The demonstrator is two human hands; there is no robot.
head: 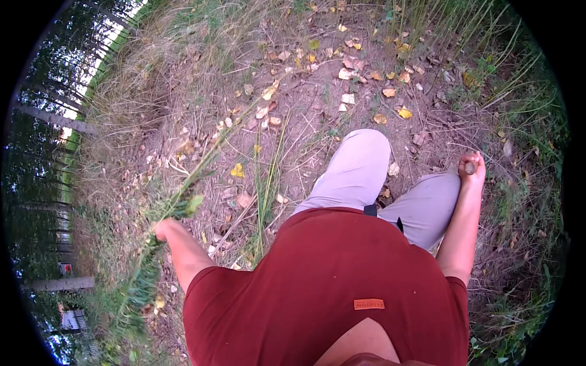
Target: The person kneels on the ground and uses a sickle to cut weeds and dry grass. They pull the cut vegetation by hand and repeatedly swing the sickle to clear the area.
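My left hand (165,228), out to the left, is closed around a bunch of long green plant stems (201,164). Their thin ends point up and to the right over the ground, and blurred leafy parts hang below the hand. On the right, beside my knee, my right hand (471,165) grips a round-ended wooden handle (470,168); whatever it belongs to is hidden. A few long green grass blades (263,196) lie or stand between the left arm and my legs.
Bare soil with yellow and pale fallen leaves (352,73) lies ahead. Dry grass (132,91) spreads at the left, taller green grass (458,32) at the upper right, and low weeds (526,183) at the right. Tree trunks (59,119) stand at the far left.
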